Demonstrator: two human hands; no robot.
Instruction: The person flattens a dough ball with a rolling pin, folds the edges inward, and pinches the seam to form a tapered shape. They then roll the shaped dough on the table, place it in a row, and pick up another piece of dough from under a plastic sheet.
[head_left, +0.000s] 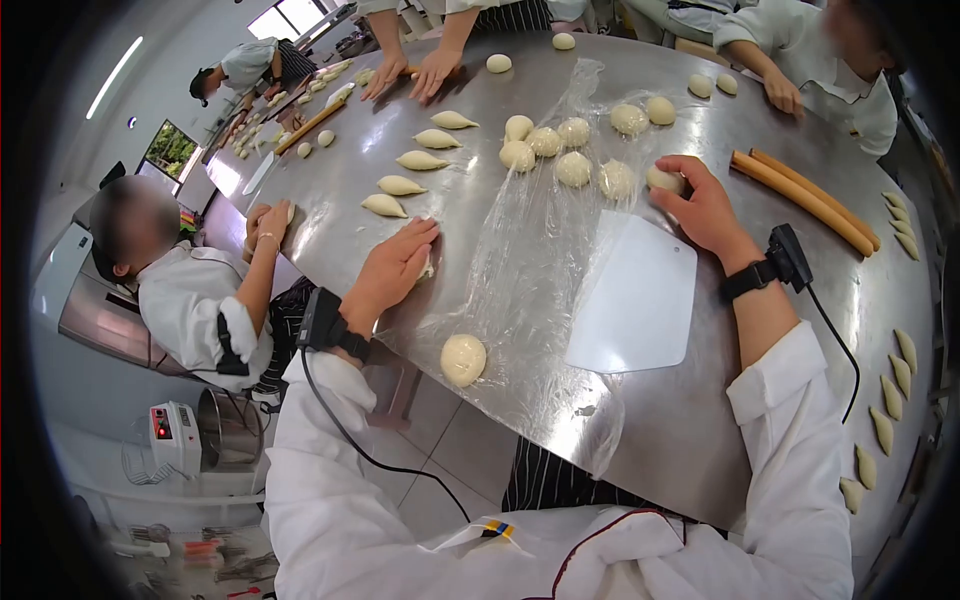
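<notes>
My right hand [703,208] is curled around a dough ball [664,180] at the right end of a cluster of round dough balls [573,169], some under clear plastic film [525,250]. My left hand [395,263] is cupped low over the steel table, fingers close together. A bit of pale dough [427,269] shows at its edge, and the rest is hidden beneath the hand. Beyond that hand lies a column of pointed, spindle-shaped dough pieces [421,160]. Nearer to me, a single dough ball [463,360] rests by the table edge.
A white plastic scraper [640,295] lies on the film between my arms. Two wooden rolling pins [805,203] sit to the right, with more shaped dough pieces [883,430] beyond. Co-workers stand at the left, far and right sides; one co-worker's hands [425,75] press on a rolling pin.
</notes>
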